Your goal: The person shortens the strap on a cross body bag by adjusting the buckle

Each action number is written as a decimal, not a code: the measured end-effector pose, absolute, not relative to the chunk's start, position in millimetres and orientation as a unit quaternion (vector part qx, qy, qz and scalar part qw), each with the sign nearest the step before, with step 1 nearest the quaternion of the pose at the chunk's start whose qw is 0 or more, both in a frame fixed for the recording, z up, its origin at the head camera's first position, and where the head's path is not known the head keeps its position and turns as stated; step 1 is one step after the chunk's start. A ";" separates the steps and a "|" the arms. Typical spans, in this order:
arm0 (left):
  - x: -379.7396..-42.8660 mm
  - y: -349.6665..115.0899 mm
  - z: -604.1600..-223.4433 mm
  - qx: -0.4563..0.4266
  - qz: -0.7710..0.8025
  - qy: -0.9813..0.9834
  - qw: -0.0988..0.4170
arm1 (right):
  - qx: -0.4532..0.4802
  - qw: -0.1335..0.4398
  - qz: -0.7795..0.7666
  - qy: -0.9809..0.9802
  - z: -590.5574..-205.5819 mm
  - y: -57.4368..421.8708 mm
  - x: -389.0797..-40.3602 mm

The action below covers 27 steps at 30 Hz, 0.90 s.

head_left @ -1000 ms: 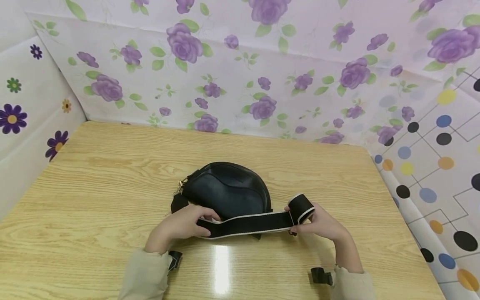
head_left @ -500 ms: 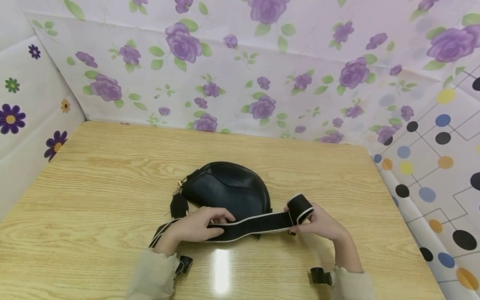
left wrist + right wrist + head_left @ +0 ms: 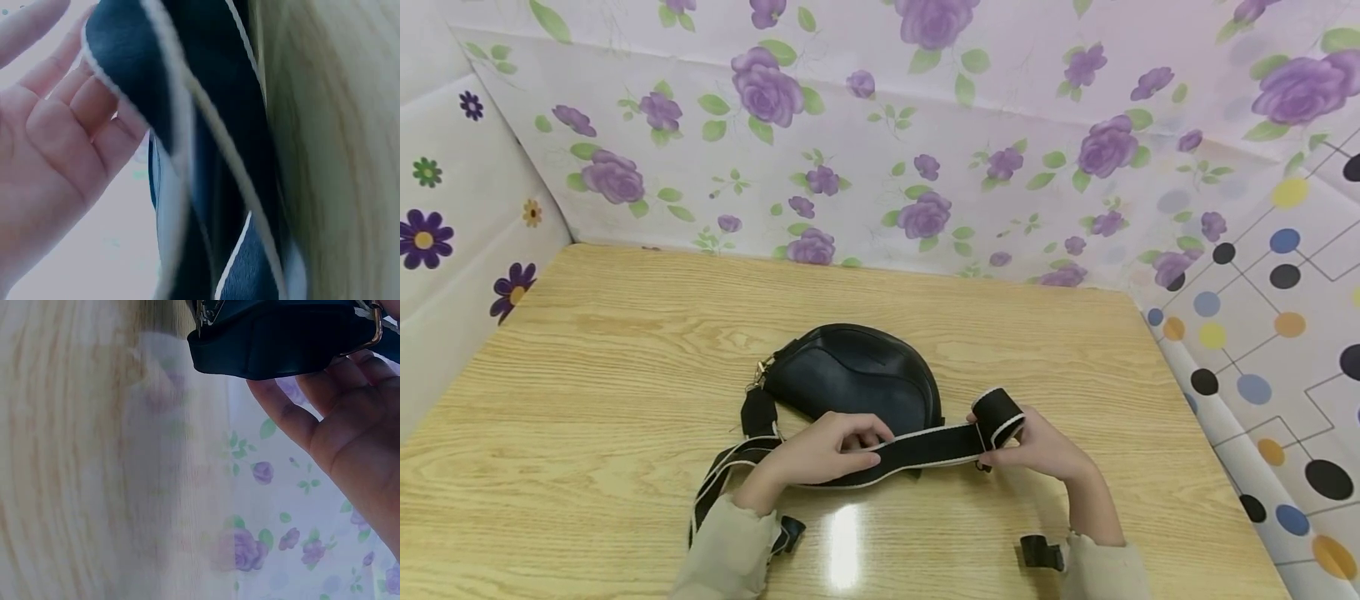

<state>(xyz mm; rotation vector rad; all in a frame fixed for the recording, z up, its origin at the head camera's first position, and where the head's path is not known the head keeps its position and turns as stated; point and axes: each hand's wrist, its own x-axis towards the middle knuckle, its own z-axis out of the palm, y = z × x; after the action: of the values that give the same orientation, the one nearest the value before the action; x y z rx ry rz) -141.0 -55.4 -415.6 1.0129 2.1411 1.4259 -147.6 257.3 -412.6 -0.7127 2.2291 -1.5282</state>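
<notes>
A black half-moon handbag point(image 3: 850, 383) lies on the table, with gold clasps point(image 3: 762, 371) at its left end. In front of it stretches a wide black strap point(image 3: 932, 446) with white edges. My left hand point(image 3: 827, 450) holds this strap at the bag's front, thumb on the near side and fingers behind. The strap's right end makes a loop point(image 3: 998, 414), which my right hand point(image 3: 1048, 446) grips from the right. In the left wrist view, strap folds point(image 3: 219, 62) pass beside my palm. A gold-coloured buckle point(image 3: 377, 328) shows near my fingers in the right wrist view.
More strap point(image 3: 711, 487) lies slack on the table at the left, behind my left wrist. A wooden table point(image 3: 587, 375) spreads beneath everything. A floral sheet point(image 3: 865, 167) stands at the back, and a dotted sheet point(image 3: 1255, 392) borders the right side.
My left hand has slid rightward along the strap towards the right hand. More slack strap now shows at the left, behind the left wrist. The right hand and handbag stay about where they were.
</notes>
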 end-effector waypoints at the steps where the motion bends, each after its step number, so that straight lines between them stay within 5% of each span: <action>1: -140.9 -54.1 -415.7 0.362 0.506 0.760 0.187 | -0.250 0.173 -0.539 0.786 -412.8 257.5 -147.9; 27: -144.2 -52.1 -413.8 0.335 0.534 0.753 0.190 | -0.262 0.167 -0.519 0.796 -414.1 257.1 -148.1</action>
<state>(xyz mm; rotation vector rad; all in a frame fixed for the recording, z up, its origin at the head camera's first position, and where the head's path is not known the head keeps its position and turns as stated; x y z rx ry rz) -144.2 -52.1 -413.8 0.9407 2.1174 1.4999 -148.1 257.1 -414.1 -0.7444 2.2667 -1.4768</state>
